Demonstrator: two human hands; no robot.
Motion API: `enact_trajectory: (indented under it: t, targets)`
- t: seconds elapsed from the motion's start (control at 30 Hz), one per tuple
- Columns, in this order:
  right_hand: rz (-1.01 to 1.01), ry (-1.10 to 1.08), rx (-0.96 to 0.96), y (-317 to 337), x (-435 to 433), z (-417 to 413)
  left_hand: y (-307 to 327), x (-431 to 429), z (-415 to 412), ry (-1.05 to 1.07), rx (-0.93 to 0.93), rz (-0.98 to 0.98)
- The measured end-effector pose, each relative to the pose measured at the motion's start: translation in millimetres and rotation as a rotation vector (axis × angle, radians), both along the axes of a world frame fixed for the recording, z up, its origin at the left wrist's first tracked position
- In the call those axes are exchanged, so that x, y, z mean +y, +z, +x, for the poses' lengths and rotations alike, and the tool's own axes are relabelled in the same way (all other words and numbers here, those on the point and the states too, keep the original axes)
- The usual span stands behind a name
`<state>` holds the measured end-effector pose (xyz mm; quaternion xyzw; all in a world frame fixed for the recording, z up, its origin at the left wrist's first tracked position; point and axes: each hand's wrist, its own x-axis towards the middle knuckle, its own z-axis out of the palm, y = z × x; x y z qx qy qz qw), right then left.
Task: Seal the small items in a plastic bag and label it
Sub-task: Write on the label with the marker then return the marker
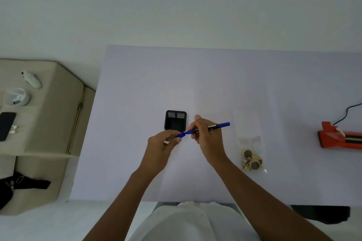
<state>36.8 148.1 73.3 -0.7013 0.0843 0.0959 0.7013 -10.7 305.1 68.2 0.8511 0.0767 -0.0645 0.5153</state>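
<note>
Both hands meet over the middle of the bench (195,76): the right hand (207,135) grips the blue marker (203,128) by its barrel while the left hand (162,143) pinches its cap end, likely pulling it off to write. The plastic bag (249,139) lies flat just right, small items (251,160) bunched at its near end. The black holder (175,120) stands just beyond.

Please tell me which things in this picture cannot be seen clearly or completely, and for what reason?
- Head view: the orange device is cut off by the right edge.
- The pen has its middle hidden by the right hand; the left hand covers its near end.
- The plastic bag is transparent, so whether it is sealed is unclear.
- The small items are too small to identify.
</note>
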Motion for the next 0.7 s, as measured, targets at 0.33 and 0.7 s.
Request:
enact_trajectory:
  t: [0.33,0.7]
  targets:
    - [0.070,-0.110,0.018,25.6,16.1,2.9,34.1,-10.5,12.3,-0.092,-0.098,-0.071]
    - [0.163,-0.083,0.056,35.8,30.1,14.8,38.9,-15.8,23.7,-0.056,-0.110,-0.135]
